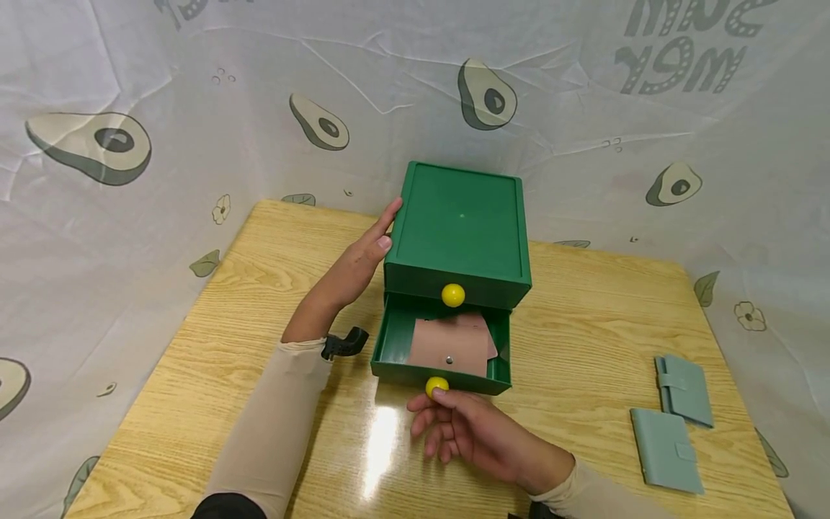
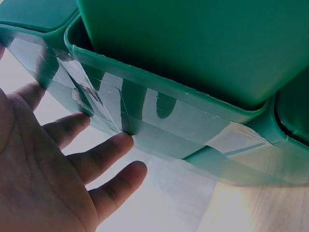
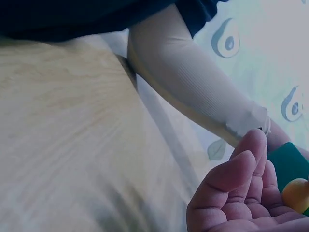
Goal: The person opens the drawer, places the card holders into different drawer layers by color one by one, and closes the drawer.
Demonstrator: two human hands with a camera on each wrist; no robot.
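A small green drawer cabinet stands on the table, its lower drawer pulled out. Inside lie pink card holders or wallets, the front one with a snap; they overlap, and the rear is partly hidden. My left hand rests against the cabinet's left side with fingers spread; its fingertips touch the taped green wall in the left wrist view. My right hand is at the lower drawer's yellow knob, thumb against it and index finger just below, the other fingers loosely curled.
Two pale green-blue wallets, one farther back and one nearer, lie at the table's right side. The upper drawer is closed and has its own yellow knob. A white avocado-print cloth hangs behind the wooden table.
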